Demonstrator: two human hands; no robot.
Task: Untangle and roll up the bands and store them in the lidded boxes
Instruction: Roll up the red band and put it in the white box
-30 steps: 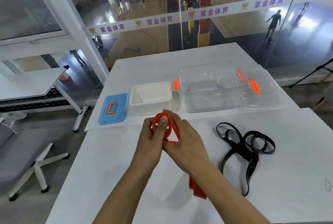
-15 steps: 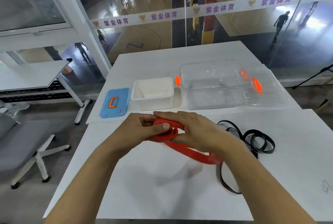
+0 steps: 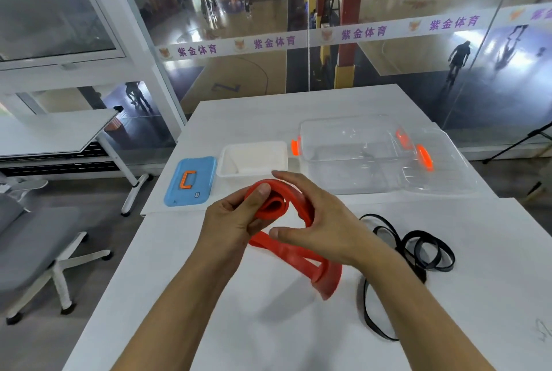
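Observation:
Both hands hold a wide red band [image 3: 294, 260] above the near white table. My left hand [image 3: 233, 221] pinches the coiled inner end, thumb on top. My right hand [image 3: 316, 221] curves around the outer turn of the roll. The band's loose tail hangs down toward my right forearm. A tangled black band [image 3: 418, 248] lies on the table to the right, partly hidden by my right arm. Behind the hands stand an open white box [image 3: 254, 161], its blue lid [image 3: 191, 181] with an orange handle to the left, and a clear box [image 3: 355, 152] with its clear lid [image 3: 439, 167] to the right.
Two white tables [image 3: 298, 326] are pushed together against a glass wall. A grey office chair [image 3: 33, 251] stands on the floor to the left, with another white table behind it. A tripod leg [image 3: 519, 143] shows at the right edge.
The hands have lifted and turned the red roll, adding to the coil. The loose tail has shortened and swung up off the table toward my right forearm.

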